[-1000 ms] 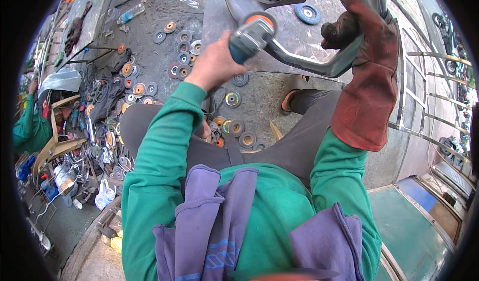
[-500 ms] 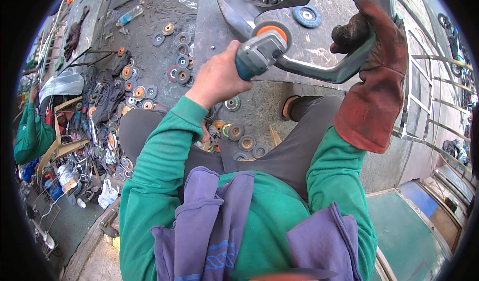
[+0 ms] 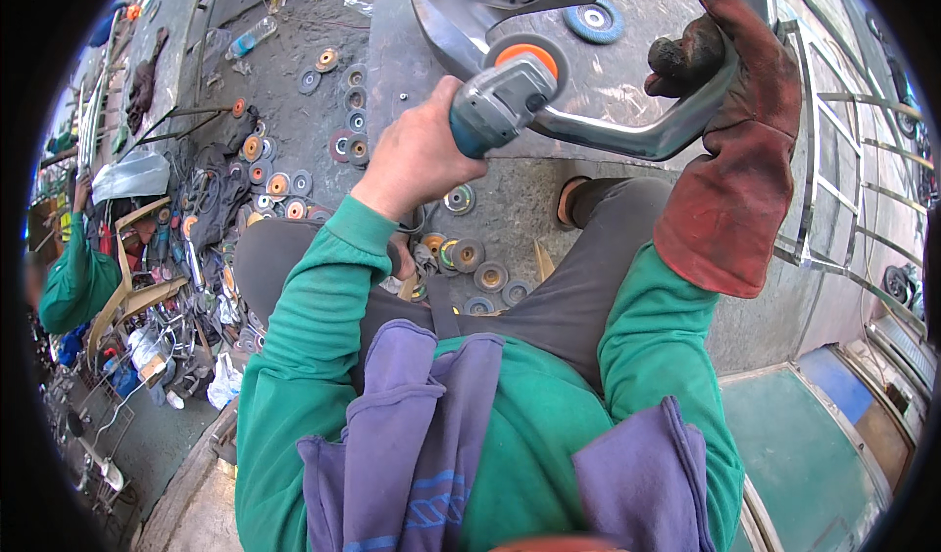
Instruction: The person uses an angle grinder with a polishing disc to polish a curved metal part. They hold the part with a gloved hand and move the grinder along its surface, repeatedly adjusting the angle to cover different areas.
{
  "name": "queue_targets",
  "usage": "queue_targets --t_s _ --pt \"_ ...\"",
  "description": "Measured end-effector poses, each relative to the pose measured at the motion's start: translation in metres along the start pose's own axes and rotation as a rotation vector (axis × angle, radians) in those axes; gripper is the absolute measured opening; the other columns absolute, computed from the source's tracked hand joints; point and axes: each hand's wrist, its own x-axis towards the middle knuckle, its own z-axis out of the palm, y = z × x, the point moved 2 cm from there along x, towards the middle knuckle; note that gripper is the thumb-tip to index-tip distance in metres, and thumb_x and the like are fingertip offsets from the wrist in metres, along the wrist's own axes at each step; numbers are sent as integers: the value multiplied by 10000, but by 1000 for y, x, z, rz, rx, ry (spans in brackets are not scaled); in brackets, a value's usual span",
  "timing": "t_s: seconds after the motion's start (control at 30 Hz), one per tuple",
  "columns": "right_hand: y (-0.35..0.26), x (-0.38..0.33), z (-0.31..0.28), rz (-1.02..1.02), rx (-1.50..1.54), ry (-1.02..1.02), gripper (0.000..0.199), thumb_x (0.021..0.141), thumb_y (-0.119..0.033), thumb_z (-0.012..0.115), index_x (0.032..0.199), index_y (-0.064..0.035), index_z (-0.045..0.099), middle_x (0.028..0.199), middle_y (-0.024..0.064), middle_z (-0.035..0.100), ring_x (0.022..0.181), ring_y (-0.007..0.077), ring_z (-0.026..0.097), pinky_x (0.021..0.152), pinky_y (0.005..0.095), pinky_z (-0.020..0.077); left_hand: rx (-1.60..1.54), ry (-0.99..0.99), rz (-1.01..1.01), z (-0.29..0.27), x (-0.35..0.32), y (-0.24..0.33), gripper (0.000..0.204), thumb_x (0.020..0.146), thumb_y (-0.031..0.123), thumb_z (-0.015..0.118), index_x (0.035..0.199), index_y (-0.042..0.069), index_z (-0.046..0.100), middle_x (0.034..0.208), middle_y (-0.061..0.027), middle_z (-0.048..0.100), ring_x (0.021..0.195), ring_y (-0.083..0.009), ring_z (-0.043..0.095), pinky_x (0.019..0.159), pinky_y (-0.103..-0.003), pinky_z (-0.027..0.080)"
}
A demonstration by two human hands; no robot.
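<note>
My bare left hand (image 3: 417,150) is closed around the teal and grey body of an angle grinder (image 3: 500,101). Its round disc (image 3: 531,60), orange in the middle, lies against or just above a curved, polished metal piece (image 3: 627,138); exact contact cannot be made out. A dark pointed blade-like arm and a bracket with two round holes belong to the piece's far end. On my right hand (image 3: 730,91) is a worn red-brown leather glove, its fingers curled around the raised right end of the metal piece. The inner side of that grip is hidden.
A blue-rimmed abrasive disc (image 3: 594,21) rests on the dark work board (image 3: 421,42). Several used discs (image 3: 469,254) litter the ground between my legs and to the left. Metal frames (image 3: 818,160) stand at the right. A co-worker's green sleeve (image 3: 78,277) shows far left, beside a tool heap.
The view has shifted slightly, so the board, metal piece and grinder appear a little farther left. Both hands keep their holds, with little visible movement along the metal.
</note>
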Motion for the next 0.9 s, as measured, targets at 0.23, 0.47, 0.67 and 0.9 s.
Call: queue_targets --t_s 0.23,0.47,0.67,0.9 --pt "2 -7 3 -5 25 -106 520 889 -335 768 1228 57 716 568 31 530 460 235 606 434 410 556 0 217 -165 -25 12 -25 803 703 276 924 1353 15 533 1089 -324 745 1077 -487 731 925 -517 594" --pt "3 -14 7 -33 -6 -152 520 908 -323 772 1258 57 711 604 33 543 502 237 630 468 418 577 -77 88 -38 -1 -10 -19 849 687 245 916 1396 22 505 1071 -321 749 1054 -499 729 930 -528 589" --pt "2 -18 15 -44 -37 -191 521 924 -313 776 1284 58 707 635 35 554 538 238 650 497 424 595 -54 216 -161 -29 12 -48 816 716 251 899 1381 -30 518 1113 -327 745 1067 -485 736 946 -509 592" --pt "-5 -22 19 -60 -88 -251 522 943 -300 780 1314 58 703 671 37 567 580 240 674 530 432 616 -87 5 45 3 -17 -23 822 701 247 899 1377 13 495 1051 -305 751 1036 -489 738 931 -532 598"
